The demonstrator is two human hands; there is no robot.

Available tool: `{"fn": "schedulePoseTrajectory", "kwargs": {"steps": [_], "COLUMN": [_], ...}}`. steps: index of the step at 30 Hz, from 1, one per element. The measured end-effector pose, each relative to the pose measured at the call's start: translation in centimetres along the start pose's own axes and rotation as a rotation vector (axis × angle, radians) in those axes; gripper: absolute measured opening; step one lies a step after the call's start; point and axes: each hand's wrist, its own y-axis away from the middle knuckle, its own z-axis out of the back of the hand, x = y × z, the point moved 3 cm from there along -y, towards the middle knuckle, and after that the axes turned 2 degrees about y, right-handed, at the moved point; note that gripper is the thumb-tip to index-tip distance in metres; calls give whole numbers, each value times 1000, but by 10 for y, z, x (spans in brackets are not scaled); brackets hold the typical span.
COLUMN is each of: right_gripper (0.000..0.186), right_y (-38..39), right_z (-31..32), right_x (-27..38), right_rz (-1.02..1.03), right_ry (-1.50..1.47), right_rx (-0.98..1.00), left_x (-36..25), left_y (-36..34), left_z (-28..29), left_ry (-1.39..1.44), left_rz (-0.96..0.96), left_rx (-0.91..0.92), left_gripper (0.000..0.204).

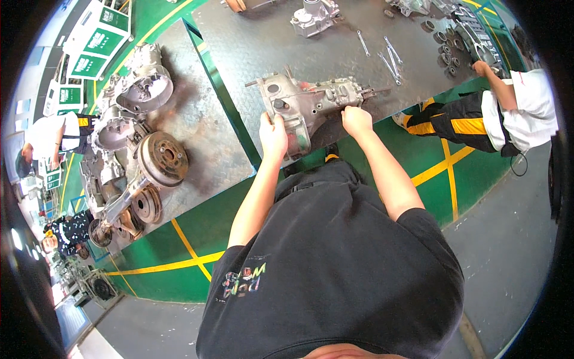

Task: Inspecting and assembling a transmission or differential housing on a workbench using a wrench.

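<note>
Clamped onto a grey gearbox casing (327, 99) at the near edge of the workbench (251, 48), with left hand (274, 136) at its wide left end and right hand (357, 122) on its near right side, presumably to steady the uneven bulk.

Wrenches (363, 43), metal housings (143, 90) and a steel-topped bench (203, 113) mark a mechanical workshop.

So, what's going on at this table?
Someone in a black shirt is handling a big metal machine part at the near edge of the table. The left hand holds its wide end; the right hand holds its narrower part. Wrenches lie beyond it, and another person stands to the right.
</note>
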Motion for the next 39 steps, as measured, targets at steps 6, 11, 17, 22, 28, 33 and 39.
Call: {"fn": "schedulePoseTrajectory", "kwargs": {"steps": [6, 11, 17, 22, 28, 33, 39], "right_gripper": [33, 30, 30, 32, 36, 38, 38], "right_y": [6, 8, 5, -3, -7, -5, -9], "right_z": [-5, 3, -6, 11, 3, 8, 7], "right_x": [6, 1, -2, 4, -1, 1, -2], "right_rz": [-46, -100, 31, 7, -19, -11, -124], "right_ry": [-9, -36, 22, 74, 70, 70, -44], "right_rx": [-71, 4, -14, 149, 158, 199, 267], "left_x": [12, 2, -1, 5, 5, 9, 7], "left_y": [-4, -3, -2, -4, -3, -2, -2], "left_z": [0, 3, 2, 4, 0, -1, 1], "left_ry": [-36, -5, -24, -33, -46, -36, -31], "left_rz": [-100, 87, 77, 14, -102, -164, -114], "left_rx": [-55, 113, 76, 80, -29, -68, -27], "left_gripper": [36, 63, 61, 60, 35, 34, 32]}}
